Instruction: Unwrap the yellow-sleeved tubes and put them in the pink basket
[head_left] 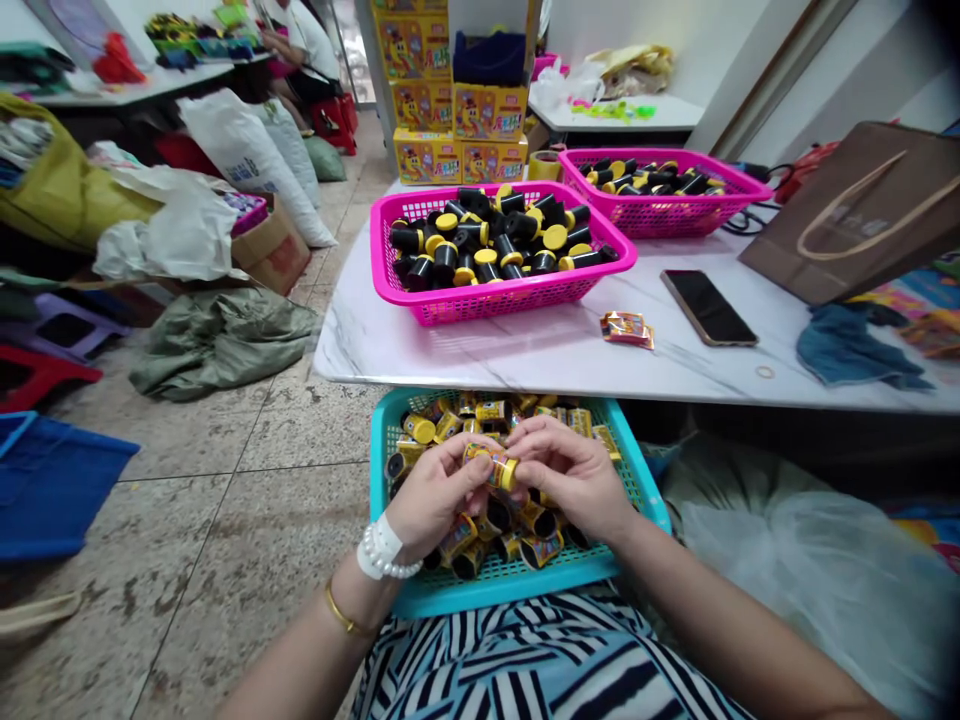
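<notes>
A small canister [504, 473] with a yellow cap and a colourful printed label is held over the turquoise basket [405, 603]. My left hand [435, 490] is closed round its labelled side, thumb on top. At the capped end, the thumb and fingers of my right hand [581, 478] are bent together on the canister. The basket rests on my lap and holds many more labelled canisters [541, 550], lying at all angles. Some of them show black ends, others yellow caps. My fingers hide part of the held canister.
On the marbled table [450, 355] stand a pink basket [517, 290] of unlabelled black canisters with yellow caps and a second pink basket [675, 215]. A small stack of labels or packets [627, 329], a phone [709, 307] and a paper bag [840, 220] lie to the right. Someone [304, 50] sits far back.
</notes>
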